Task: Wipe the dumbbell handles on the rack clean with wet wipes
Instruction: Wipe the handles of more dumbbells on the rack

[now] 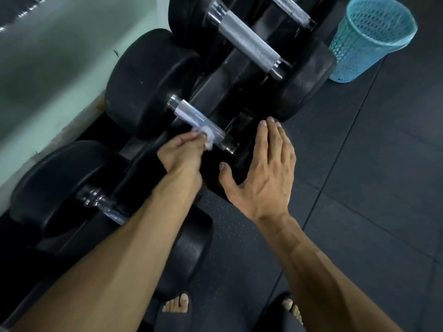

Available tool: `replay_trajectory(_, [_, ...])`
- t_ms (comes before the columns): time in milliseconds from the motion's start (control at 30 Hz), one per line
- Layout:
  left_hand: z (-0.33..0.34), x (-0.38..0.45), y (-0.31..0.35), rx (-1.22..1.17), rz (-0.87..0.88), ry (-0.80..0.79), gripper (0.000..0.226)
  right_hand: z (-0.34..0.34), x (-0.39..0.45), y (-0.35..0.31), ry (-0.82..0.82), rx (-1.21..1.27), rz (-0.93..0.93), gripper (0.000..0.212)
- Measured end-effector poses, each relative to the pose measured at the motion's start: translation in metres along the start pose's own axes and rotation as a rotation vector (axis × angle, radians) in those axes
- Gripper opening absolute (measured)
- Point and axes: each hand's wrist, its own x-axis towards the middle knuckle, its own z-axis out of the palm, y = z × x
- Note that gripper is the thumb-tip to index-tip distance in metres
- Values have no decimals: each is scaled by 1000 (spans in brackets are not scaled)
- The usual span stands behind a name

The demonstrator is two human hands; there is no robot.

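Note:
Black dumbbells lie side by side on a low dark rack [211, 97]. My left hand [184, 154] grips a crumpled white wet wipe [208, 137] and presses it against the near end of the middle dumbbell's knurled silver handle [194, 116]. My right hand [261, 173] rests flat, fingers straight, on that dumbbell's near black head, which it mostly hides. Farther back lies another dumbbell with a bare silver handle [249, 47]. The nearest dumbbell's handle [105, 204] is partly hidden under my left forearm.
A light-blue mesh wastebasket [366, 41] stands on the dark rubber floor to the right of the rack. A pale green wall [60, 68] runs along the left behind the dumbbells. My feet in black slides [177, 307] are at the bottom edge.

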Motion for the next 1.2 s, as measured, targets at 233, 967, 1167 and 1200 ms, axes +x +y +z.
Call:
replay_trajectory(233, [0, -11, -12, 36, -65, -24, 23, 1, 0, -2, 38, 1, 13, 91])
replay_trajectory(967, [11, 22, 28, -183, 5, 275, 29, -15, 7, 20, -117, -46, -168, 100])
replay_trajectory(1167, [5, 8, 8, 15, 192, 86, 24, -10, 6, 19, -102, 1, -124, 100])
replay_trajectory(1200, [7, 16, 12, 14, 242, 148, 24, -10, 6, 20, -102, 3, -126, 100])
